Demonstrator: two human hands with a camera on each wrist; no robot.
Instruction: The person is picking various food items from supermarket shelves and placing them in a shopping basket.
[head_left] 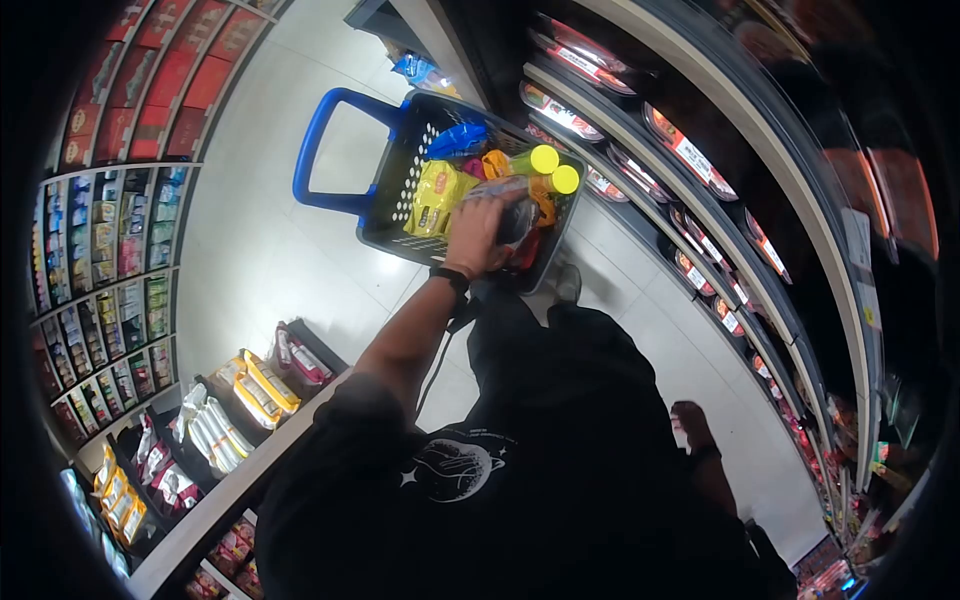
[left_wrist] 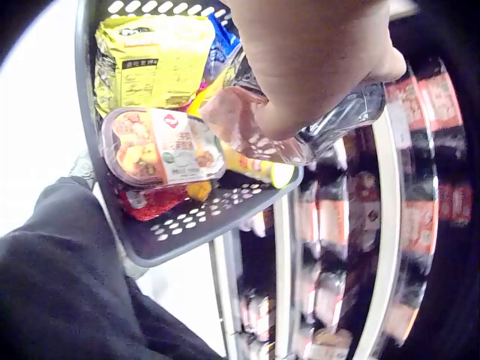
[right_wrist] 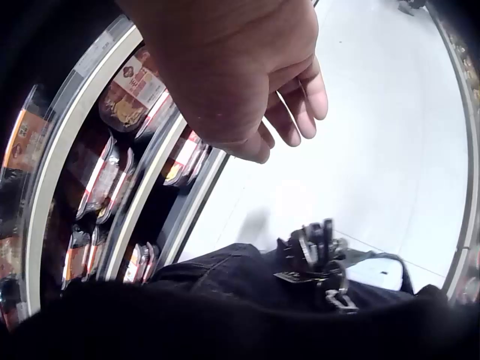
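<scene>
Over a black shopping basket (head_left: 400, 247) with a blue handle (head_left: 345, 202), my left hand (head_left: 476, 235) grips a clear plastic pack (left_wrist: 236, 124) with pinkish contents and a dark part. Below it in the basket lie a yellow bag (left_wrist: 150, 60), a blue bag (head_left: 455, 140) and a sealed food tray (left_wrist: 135, 154) with a white label. Two yellow lids (head_left: 565, 180) show at the basket's far corner. My right hand (right_wrist: 240, 82) hangs at my side, fingers loosely bent and holding nothing, near the chilled shelves.
Chilled shelves (head_left: 700, 160) of packaged food curve along the right side. Shelves of small packets (head_left: 105, 240) and red boxes stand at the left. Bagged goods (head_left: 215, 430) sit on a low shelf at lower left. Pale tiled floor (head_left: 290, 260) lies between.
</scene>
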